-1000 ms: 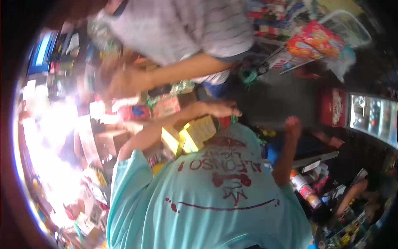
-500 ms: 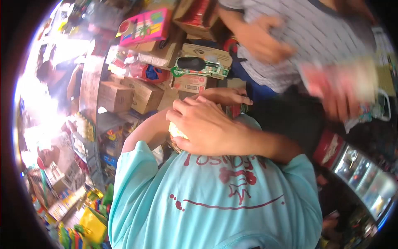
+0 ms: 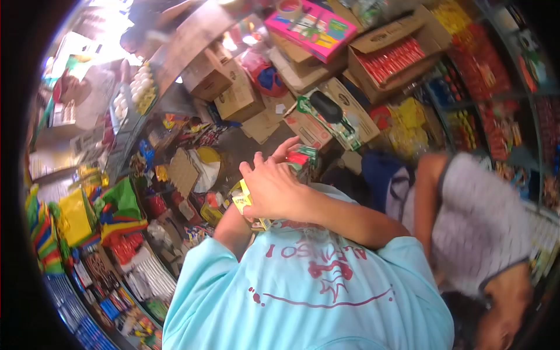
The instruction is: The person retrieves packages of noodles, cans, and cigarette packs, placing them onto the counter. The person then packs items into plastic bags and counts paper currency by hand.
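My forearms cross in front of my teal shirt (image 3: pixel 303 286), the right over the left. My right hand (image 3: pixel 277 184) is curled over a small yellow printed pack (image 3: pixel 240 202), whose edge shows below the fingers by my left forearm. Behind it, my left hand (image 3: pixel 287 148) is mostly hidden, with a finger or two visible. Right beside those fingers a red-and-green packet (image 3: pixel 298 158) sticks out close to my chest, apparently held by that hand.
Cartons (image 3: pixel 239 99) and a pink box (image 3: pixel 312 26) are stacked ahead. An open carton of red packets (image 3: pixel 391 61) stands farther right, before stocked shelves (image 3: pixel 490 116). Eggs (image 3: pixel 142 87) sit on the left counter. A person in a grey shirt (image 3: pixel 484 216) is close on my right.
My view has turned right, bringing the shelves in. The person in grey is now lower right, and the blurred reddish thing in their hand is out of sight. My arms stay crossed.
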`<state>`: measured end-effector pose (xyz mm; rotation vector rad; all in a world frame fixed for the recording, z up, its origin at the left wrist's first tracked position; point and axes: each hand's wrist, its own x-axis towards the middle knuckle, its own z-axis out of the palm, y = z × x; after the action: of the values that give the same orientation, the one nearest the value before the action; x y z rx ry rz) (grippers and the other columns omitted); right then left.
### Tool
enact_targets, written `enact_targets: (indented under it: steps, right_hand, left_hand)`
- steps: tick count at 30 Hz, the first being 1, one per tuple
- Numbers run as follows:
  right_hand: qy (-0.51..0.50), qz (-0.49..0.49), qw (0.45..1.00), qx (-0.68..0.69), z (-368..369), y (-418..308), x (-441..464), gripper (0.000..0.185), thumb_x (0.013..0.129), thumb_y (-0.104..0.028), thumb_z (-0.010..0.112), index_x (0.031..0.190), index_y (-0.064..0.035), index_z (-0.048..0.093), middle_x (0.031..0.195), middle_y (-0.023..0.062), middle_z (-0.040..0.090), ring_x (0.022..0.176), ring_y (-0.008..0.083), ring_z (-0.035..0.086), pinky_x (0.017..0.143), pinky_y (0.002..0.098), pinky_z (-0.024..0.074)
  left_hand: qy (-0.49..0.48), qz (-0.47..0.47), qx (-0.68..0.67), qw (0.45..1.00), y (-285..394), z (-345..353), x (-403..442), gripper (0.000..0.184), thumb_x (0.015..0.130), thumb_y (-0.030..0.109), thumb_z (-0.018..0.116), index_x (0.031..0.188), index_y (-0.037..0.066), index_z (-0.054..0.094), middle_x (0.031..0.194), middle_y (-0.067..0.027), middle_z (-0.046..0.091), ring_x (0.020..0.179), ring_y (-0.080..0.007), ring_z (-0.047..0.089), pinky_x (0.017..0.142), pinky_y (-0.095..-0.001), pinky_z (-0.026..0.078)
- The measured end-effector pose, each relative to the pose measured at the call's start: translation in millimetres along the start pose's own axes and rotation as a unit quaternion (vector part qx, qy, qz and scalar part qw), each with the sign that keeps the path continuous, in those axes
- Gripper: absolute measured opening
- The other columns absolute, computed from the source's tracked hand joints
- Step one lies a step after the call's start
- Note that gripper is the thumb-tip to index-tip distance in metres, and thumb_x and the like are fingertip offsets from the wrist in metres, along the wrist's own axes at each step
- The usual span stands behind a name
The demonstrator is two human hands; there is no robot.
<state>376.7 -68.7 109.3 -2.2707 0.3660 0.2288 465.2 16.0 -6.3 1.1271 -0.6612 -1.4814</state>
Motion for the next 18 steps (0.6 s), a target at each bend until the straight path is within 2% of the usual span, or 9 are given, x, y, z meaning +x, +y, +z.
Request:
enact_targets:
  steps: [3,5,7,8,9,10,12,14,18]
  right_hand:
    - [-0.017,-0.026,1.000,0.007,14,-4,2,0.104,0.070,-0.041,0.082,0.148,0.0105,0.037,0.130,0.0409,0.050,0.117,0.0549,0.060,0.091,0.0586,0.0565]
    - [-0.053,-0.040,0.998,-0.007,27,-1,5,0.110,0.073,-0.041,0.081,0.155,0.0103,0.029,0.135,0.0440,0.046,0.119,0.0569,0.059,0.094,0.0590,0.0559]
    - [-0.049,-0.056,0.997,0.031,41,6,9,0.114,0.076,-0.043,0.077,0.159,0.0100,0.021,0.142,0.0478,0.039,0.126,0.0586,0.054,0.100,0.0583,0.0534]
    - [-0.045,-0.063,0.996,0.043,49,11,14,0.114,0.076,-0.044,0.077,0.159,0.0101,0.020,0.143,0.0481,0.038,0.128,0.0587,0.053,0.102,0.0582,0.0522]
    - [-0.041,-0.070,0.995,0.055,53,14,21,0.114,0.077,-0.045,0.076,0.159,0.0101,0.020,0.143,0.0484,0.037,0.130,0.0588,0.051,0.104,0.0581,0.0509]
    - [-0.101,-0.067,0.988,0.095,51,16,30,0.111,0.082,-0.046,0.072,0.160,0.0098,0.018,0.150,0.0483,0.032,0.141,0.0587,0.040,0.115,0.0571,0.0420]
    - [-0.106,-0.082,0.988,0.078,64,22,46,0.108,0.085,-0.047,0.070,0.161,0.0092,0.017,0.153,0.0473,0.029,0.147,0.0577,0.032,0.120,0.0564,0.0352]
    - [-0.109,-0.099,0.985,0.091,75,29,74,0.108,0.084,-0.049,0.066,0.160,0.0106,0.018,0.154,0.0497,0.027,0.150,0.0591,0.024,0.122,0.0601,0.0291]
    - [-0.111,-0.087,0.987,0.077,62,24,145,0.106,0.088,-0.049,0.067,0.162,0.0068,0.016,0.159,0.0447,0.023,0.152,0.0585,0.022,0.124,0.0562,0.0273]
  left_hand:
    - [0.106,0.045,-0.211,0.971,-32,-9,-21,0.099,0.094,0.063,0.048,0.169,0.013,0.007,0.160,-0.0364,0.026,0.142,-0.0435,0.043,0.104,-0.0487,0.048]
    - [0.155,0.147,-0.268,0.939,-59,-8,-35,0.105,0.091,0.073,0.045,0.170,0.017,0.004,0.160,-0.0425,0.019,0.144,-0.0506,0.039,0.103,-0.0529,0.048]
    - [0.202,0.319,-0.235,0.896,-71,1,-43,0.105,0.091,0.076,0.042,0.170,0.019,0.002,0.162,-0.0416,0.016,0.147,-0.0515,0.035,0.107,-0.0547,0.047]
    - [0.215,0.240,-0.134,0.937,-61,1,-51,0.094,0.098,0.068,0.040,0.170,0.020,0.004,0.167,-0.0312,0.018,0.154,-0.0377,0.033,0.112,-0.0496,0.045]
    - [0.222,0.208,-0.109,0.947,-44,4,-46,0.090,0.100,0.065,0.040,0.170,0.021,0.006,0.167,-0.0286,0.020,0.153,-0.0354,0.034,0.112,-0.0487,0.045]
    - [0.228,0.174,-0.083,0.954,-27,6,-40,0.086,0.101,0.062,0.040,0.170,0.022,0.008,0.167,-0.0260,0.022,0.153,-0.0332,0.035,0.113,-0.0478,0.045]
    - [0.238,0.104,-0.029,0.965,-7,-4,-27,0.078,0.105,0.056,0.040,0.170,0.023,0.012,0.167,-0.0209,0.025,0.153,-0.0286,0.036,0.114,-0.0459,0.044]
    - [0.244,0.055,-0.021,0.968,2,-35,-5,0.077,0.104,0.052,0.043,0.169,0.022,0.014,0.164,-0.0200,0.030,0.148,-0.0282,0.040,0.112,-0.0454,0.046]
    - [0.286,0.063,-0.135,0.947,19,-122,38,0.075,0.103,0.044,0.049,0.168,0.021,0.018,0.157,-0.0182,0.038,0.138,-0.0274,0.048,0.108,-0.0443,0.049]
